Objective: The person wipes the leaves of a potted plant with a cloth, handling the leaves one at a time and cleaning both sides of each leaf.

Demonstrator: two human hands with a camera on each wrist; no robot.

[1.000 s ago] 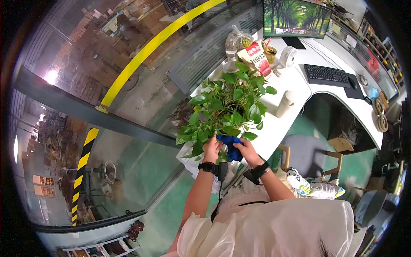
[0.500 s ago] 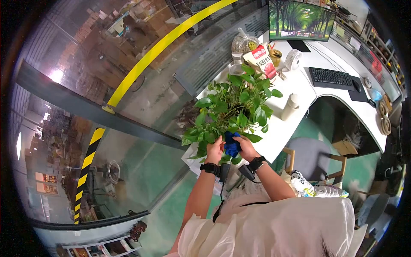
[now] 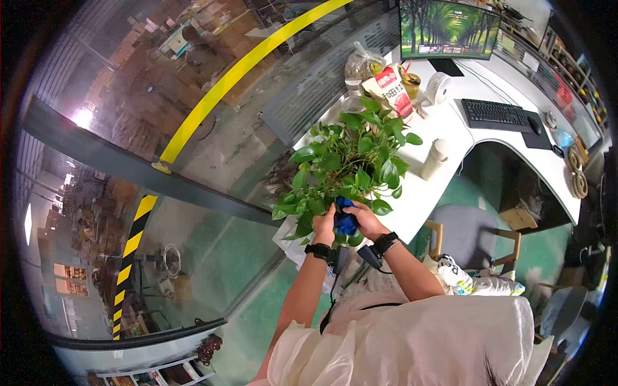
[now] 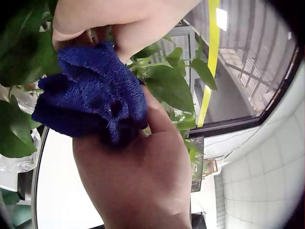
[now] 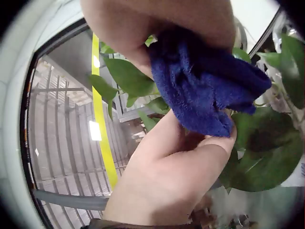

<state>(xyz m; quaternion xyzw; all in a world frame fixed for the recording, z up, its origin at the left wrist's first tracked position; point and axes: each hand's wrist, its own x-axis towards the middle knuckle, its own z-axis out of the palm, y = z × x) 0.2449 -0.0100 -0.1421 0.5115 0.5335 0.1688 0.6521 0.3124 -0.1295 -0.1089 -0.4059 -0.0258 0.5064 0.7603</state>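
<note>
A crumpled dark blue towelling cloth (image 3: 346, 220) is between both hands at the near edge of a leafy green potted plant (image 3: 353, 151). My right hand (image 3: 368, 224) grips the cloth from the right, its thumb along the upper side. From the left, my left hand (image 3: 324, 226) holds the other side of it with curled fingers, partly hidden behind the folds. In the right wrist view the cloth (image 5: 205, 86) overlaps broad green leaves (image 5: 262, 148). In the left wrist view leaves (image 4: 171, 86) stand close behind both hands. The pot is hidden under the foliage.
On the white desk (image 3: 412, 199) stand a cream bottle (image 3: 434, 159), a snack bag (image 3: 389, 90), a small white fan (image 3: 438, 89), a keyboard (image 3: 494, 114) and a monitor (image 3: 450, 29). A glass partition (image 3: 212, 257) runs along the left. A grey chair (image 3: 468, 231) is at right.
My hands have drawn closer together over the cloth, and the left hand now holds it too. The cloth has become more bunched. The head view has shifted slightly.
</note>
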